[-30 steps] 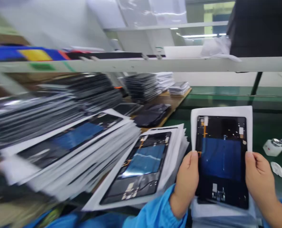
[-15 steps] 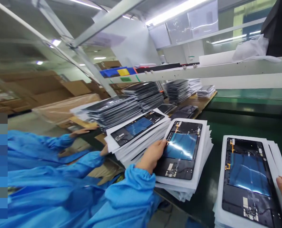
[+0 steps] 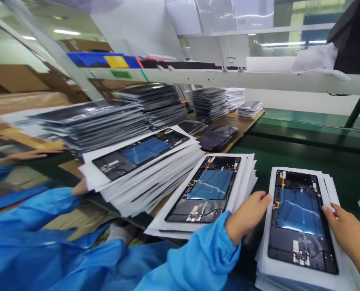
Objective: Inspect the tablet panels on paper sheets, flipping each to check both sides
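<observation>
A dark tablet back panel (image 3: 301, 220) with a blue film lies on a white sheet (image 3: 328, 184) on top of a stack at the lower right. My left hand (image 3: 249, 214), in a blue sleeve, curls its fingers round the left edge of that sheet. My right hand (image 3: 348, 234) rests with fingers stretched along the panel's right edge. A second stack (image 3: 210, 190) with the same kind of panel on top stands just left of my left hand.
A leaning third stack (image 3: 140, 155) and taller piles of dark panels (image 3: 91, 121) fill the left and back. A co-worker in blue has a hand (image 3: 79, 188) under the leaning stack. A green belt (image 3: 304, 149) runs behind; a white shelf rail (image 3: 228, 79) crosses overhead.
My left hand left the middle stack and came right to the left edge of the right stack. My right hand slid further onto the panel's right edge. The view swung right.
</observation>
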The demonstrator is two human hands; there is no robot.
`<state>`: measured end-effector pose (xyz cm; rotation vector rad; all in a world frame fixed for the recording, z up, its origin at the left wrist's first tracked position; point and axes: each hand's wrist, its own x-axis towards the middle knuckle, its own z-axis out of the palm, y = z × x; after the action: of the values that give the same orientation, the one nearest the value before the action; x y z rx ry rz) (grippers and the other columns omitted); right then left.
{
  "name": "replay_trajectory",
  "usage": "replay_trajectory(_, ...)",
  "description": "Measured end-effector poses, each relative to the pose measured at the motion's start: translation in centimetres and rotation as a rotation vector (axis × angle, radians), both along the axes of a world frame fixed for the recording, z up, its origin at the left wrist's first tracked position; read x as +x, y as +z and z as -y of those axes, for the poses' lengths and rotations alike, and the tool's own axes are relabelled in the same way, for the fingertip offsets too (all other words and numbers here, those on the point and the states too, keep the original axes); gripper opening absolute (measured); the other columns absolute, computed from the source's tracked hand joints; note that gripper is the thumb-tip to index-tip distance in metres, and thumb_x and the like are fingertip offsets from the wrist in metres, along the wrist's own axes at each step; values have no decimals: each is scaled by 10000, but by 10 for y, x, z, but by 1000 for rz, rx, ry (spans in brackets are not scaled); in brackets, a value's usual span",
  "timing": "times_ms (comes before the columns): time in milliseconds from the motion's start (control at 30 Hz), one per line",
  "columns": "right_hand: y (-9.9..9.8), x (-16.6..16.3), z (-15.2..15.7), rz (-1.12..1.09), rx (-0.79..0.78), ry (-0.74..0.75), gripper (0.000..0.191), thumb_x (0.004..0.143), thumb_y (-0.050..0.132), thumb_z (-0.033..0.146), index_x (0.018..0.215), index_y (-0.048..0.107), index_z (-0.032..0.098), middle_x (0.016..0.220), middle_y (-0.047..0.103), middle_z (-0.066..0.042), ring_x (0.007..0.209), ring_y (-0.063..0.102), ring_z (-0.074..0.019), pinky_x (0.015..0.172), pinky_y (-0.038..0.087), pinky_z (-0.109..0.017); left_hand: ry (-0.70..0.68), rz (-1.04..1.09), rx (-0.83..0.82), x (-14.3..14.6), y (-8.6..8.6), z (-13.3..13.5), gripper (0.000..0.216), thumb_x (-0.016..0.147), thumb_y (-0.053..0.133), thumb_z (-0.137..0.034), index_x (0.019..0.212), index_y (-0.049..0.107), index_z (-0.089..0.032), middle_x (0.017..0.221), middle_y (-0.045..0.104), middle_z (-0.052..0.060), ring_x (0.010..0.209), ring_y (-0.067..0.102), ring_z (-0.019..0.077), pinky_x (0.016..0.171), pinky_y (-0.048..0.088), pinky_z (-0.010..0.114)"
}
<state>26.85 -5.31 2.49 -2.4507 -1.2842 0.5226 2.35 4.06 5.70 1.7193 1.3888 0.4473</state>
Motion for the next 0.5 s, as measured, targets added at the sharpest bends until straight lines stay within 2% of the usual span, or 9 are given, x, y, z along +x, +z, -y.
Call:
replay_trajectory(100, 5, 6, -7, -2, -31, 6, 589, 812, 320, 540, 1162, 556, 128, 1057, 620, -142, 974, 566, -299, 817, 426, -379, 31, -19, -177, 24, -17, 10, 395, 808, 392, -474, 867, 564, -124, 839, 616, 90, 766, 563, 205, 644, 390, 282)
replay_trajectory(200, 9, 5, -11, 0, -42, 21, 574, 804, 345, 542, 1156, 562, 145, 1059, 624, -124, 979, 566, -287, 805, 430, -356, 106, 13, -221, 35, -18, 15, 317, 803, 417, -438, 727, 498, -140, 692, 548, 37, 655, 512, 160, 565, 331, 253)
replay_trajectory(367, 11, 1, -10, -20, -73, 30, 580, 798, 330, 564, 1159, 563, 175, 971, 657, -99, 903, 600, -279, 766, 449, -355, 163, 148, -77, 34, 3, 11, 259, 811, 401, -378, 663, 436, -168, 570, 440, -17, 564, 437, 122, 521, 293, 240)
replay_trajectory(500, 4, 8, -6, -52, -43, -16, 586, 793, 297, 597, 1141, 575, 217, 1039, 639, -84, 913, 598, -285, 757, 461, -373, 237, 167, 45, 0, 32, -9, 294, 790, 413, -419, 687, 507, -160, 563, 469, -14, 576, 469, 135, 544, 337, 247)
